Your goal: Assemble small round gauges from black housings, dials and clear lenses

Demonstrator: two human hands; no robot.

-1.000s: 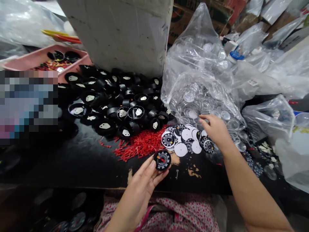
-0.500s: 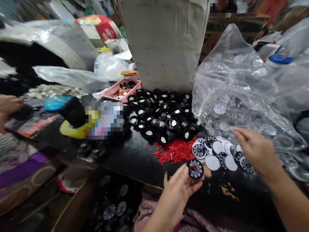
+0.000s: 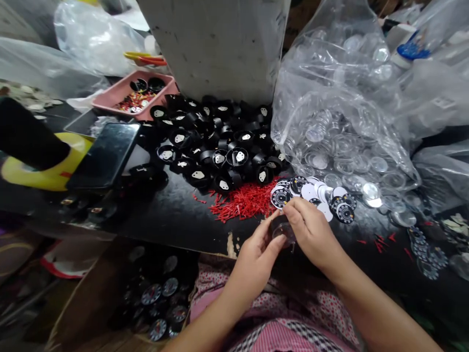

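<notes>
In front of me my two hands meet over a clear round cover (image 3: 283, 233). My left hand (image 3: 254, 256) is closed, thumb and fingers around a small round black gauge that is mostly hidden by the cover and fingers. My right hand (image 3: 311, 230) is closed too, its fingers pinching the far side of the clear cover. Just beyond them lie black-and-white printed dial discs (image 3: 280, 197), some face down and white. A heap of red needles (image 3: 244, 200) is to their left.
Black round housings (image 3: 220, 156) are piled behind the needles. Clear covers (image 3: 344, 146) spill from a plastic bag at right. A pink tray (image 3: 106, 100), a phone (image 3: 106, 156) and yellow tape (image 3: 22, 171) stand left. Below the table edge, a box holds gauges (image 3: 151, 293).
My right hand has come back from the clear covers to meet my left hand, bringing a clear cover onto the gauge. The view has shifted downward and closer.
</notes>
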